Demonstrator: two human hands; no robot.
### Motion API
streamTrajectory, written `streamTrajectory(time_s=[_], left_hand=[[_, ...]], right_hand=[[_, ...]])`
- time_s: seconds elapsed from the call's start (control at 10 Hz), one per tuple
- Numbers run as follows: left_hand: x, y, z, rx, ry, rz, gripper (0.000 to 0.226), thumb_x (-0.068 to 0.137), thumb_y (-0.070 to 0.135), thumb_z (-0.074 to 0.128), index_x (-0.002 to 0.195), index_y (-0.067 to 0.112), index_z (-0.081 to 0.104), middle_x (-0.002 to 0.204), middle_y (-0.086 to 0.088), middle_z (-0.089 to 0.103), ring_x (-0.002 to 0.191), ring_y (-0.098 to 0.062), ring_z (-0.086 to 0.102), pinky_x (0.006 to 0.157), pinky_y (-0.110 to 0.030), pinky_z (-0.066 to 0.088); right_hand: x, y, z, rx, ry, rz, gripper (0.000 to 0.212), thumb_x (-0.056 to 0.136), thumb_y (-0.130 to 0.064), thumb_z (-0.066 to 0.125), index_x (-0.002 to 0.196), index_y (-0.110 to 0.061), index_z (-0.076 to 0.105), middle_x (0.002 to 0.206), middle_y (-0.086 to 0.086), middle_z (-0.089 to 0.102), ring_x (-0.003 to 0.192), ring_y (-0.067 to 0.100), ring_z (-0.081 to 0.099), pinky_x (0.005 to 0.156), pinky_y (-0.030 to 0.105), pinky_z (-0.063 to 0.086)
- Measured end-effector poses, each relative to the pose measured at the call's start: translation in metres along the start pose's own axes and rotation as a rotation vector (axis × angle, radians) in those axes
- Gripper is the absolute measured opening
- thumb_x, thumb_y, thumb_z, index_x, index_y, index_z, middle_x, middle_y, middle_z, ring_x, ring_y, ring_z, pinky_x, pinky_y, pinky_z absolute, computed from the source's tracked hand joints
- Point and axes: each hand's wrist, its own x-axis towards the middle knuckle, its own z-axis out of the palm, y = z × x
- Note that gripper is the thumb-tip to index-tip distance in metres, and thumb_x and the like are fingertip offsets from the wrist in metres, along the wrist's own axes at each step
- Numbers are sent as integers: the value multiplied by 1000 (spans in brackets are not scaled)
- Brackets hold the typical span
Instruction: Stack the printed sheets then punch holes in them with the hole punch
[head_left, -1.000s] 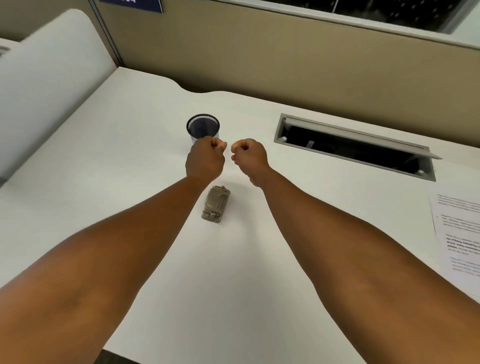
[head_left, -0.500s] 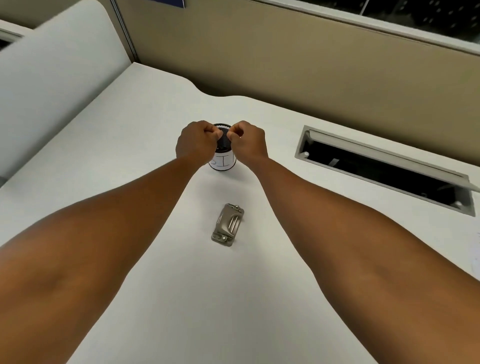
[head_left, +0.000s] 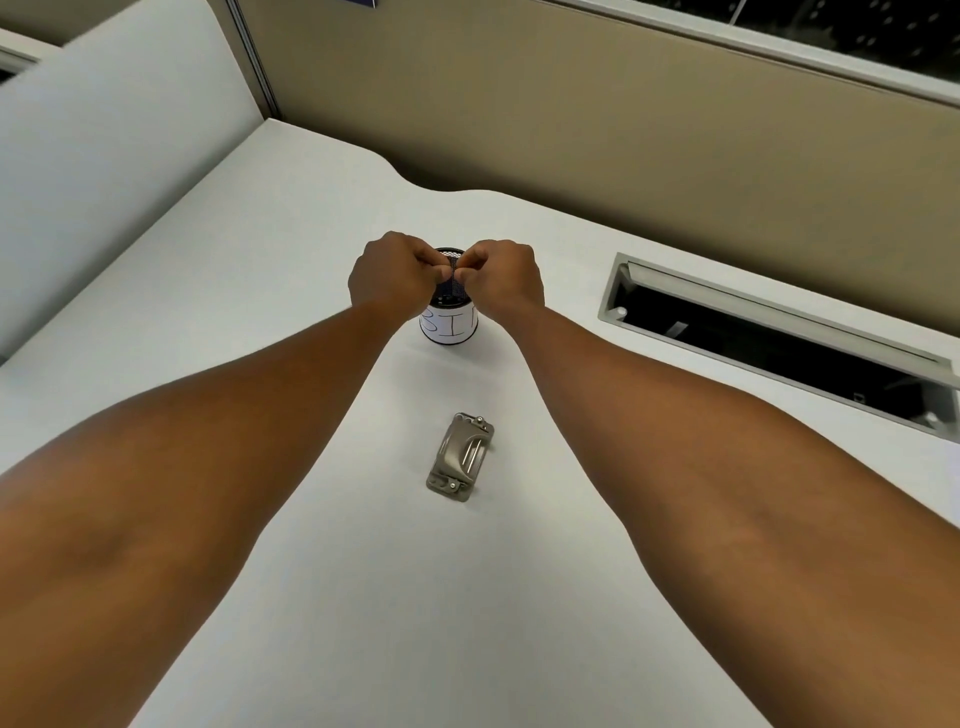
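Both hands curled over mesh cup (head_left: 450, 317) toward table's far edge: left hand (head_left: 390, 278), right hand (head_left: 505, 278), contents unclear. Hole punch (head_left: 460, 457) mid-table, untouched; sheets out of view. Risk: knuckles tip the cup.

Your left hand (head_left: 392, 278) and right hand (head_left: 504, 280) meet, fists side by side, over the mouth of the mesh cup (head_left: 449, 322) standing on the counter (head_left: 208, 249). The hole punch (head_left: 460, 457) lies nearer you, between your forearms. The cable tray opening (head_left: 769, 338) sits to the right, the partition (head_left: 597, 130) behind.
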Motion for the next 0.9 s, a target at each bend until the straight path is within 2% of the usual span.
streamTrajectory(time_s=[0.1,0.2,0.3,0.5,0.7,0.8,0.9], left_hand=[[0,0,-1,1,6,-11,9,77,37,78,84,31,76,82,7,71,77,-17,64,64,-26,48],[0,0,-1,31,0,-6,15,84,33,69,94,28,78,91,2,75,80,-21,66,67,-28,51],[-2,0,1,27,-3,-12,15,86,33,66,94,29,77,91,2,74,79,-22,65,68,-28,51],[-10,5,2,17,29,-33,11,78,39,65,75,29,68,73,9,67,66,-14,61,53,-21,39],[-22,14,1,131,52,44,20,88,40,51,86,23,62,82,3,63,75,-22,57,62,-27,38],[-35,24,-4,171,46,84,22,94,36,45,98,22,62,94,-3,67,78,-22,53,66,-30,38],[-46,38,-4,142,36,107,21,92,26,48,109,23,61,104,-3,69,80,-21,53,68,-29,40]], right_hand=[[-2,1,1,8,-7,-11,16,86,-15,63,95,-21,75,103,4,71,94,24,64,81,33,55],[-3,1,2,9,-6,-3,20,88,-13,59,98,-22,74,105,4,71,94,24,64,79,30,53],[-5,1,2,12,-4,0,20,89,-14,58,99,-21,73,105,4,70,95,25,63,81,31,53],[-14,0,-1,70,18,-26,3,86,-19,66,88,-17,66,94,5,69,88,23,64,73,32,53],[-33,8,-17,120,-15,-93,3,87,-13,59,85,-15,61,93,7,69,89,27,63,77,37,53],[-47,17,-29,104,-23,-118,13,91,-17,53,92,-10,64,96,9,69,90,27,61,79,40,52],[-60,25,-42,87,32,-125,23,95,-23,49,97,-10,67,99,8,70,91,26,62,79,37,51]])
